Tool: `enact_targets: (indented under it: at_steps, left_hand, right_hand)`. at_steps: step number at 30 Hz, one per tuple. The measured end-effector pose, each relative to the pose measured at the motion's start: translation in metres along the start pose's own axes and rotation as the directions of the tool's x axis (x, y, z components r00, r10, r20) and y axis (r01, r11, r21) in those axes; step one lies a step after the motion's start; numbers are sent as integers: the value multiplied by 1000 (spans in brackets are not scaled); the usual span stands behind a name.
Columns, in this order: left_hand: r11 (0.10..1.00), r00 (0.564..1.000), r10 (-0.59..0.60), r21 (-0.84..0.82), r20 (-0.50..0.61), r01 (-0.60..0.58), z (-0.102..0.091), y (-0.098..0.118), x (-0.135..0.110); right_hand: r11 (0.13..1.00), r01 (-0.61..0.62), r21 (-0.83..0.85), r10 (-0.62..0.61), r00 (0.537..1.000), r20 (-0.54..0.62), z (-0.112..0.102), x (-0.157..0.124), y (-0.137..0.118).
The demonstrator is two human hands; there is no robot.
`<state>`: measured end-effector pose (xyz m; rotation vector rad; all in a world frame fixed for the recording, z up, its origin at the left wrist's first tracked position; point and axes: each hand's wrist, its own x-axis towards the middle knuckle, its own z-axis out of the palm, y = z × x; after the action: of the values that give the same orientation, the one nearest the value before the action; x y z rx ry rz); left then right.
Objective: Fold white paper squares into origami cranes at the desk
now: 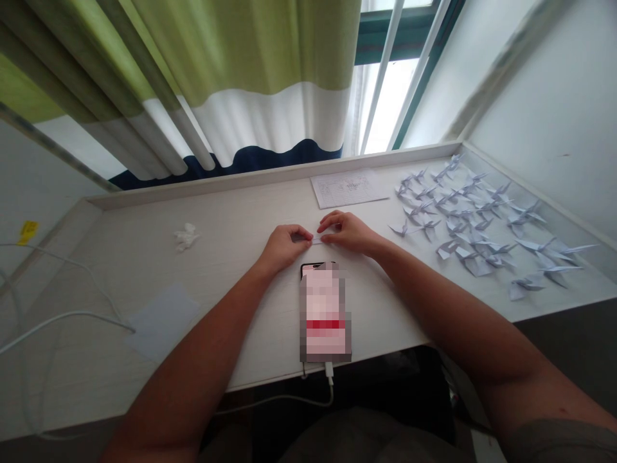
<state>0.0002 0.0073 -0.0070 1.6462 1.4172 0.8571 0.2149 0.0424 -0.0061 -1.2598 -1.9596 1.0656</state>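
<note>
My left hand [284,245] and my right hand [346,231] meet over the middle of the white desk [226,257]. Both pinch a small folded piece of pale paper [318,240] that lies flat between the fingertips. My fingers are curled and pressed down on it. A phone [325,312] lies on the desk just in front of my hands, with a white cable [330,376] plugged into its near end.
Several folded paper cranes [475,222] cover the desk's right side. A printed sheet [349,188] lies behind my hands, a crumpled white scrap [186,236] to the left, a blank paper [164,321] at the near left. White cables [58,318] trail at left. Curtains [216,83] hang behind.
</note>
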Motion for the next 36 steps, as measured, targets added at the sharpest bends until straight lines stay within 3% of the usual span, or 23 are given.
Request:
enact_targets:
  at_steps: [11,16,20,25,31,36]
  left_hand:
    - [1000,1000,11,2,-4,-11,0,-3,0]
    - [1000,1000,13,3,-6,-13,1,-3,0]
    - [1000,1000,19,-12,0,-19,-2,-1,0]
    - [999,995,12,-40,104,-7,-12,-1,0]
    - [999,997,27,30,69,-30,-13,1,-3]
    - [998,994,68,-18,82,-67,-10,0,-5]
  right_hand:
    - [992,81,-99,-75,995,61,-3,-1,1]
    - [983,136,-124,-134,991,24,4,-4,0]
    - [974,96,-205,-109,993,-50,14,-3,0]
    - [966,90,-243,-102,994,-38,16,-2,1]
    - [968,84,-238,-97,994,-43,16,-2,1]
    - [968,82,-236,-95,994,-47,16,-2,0]
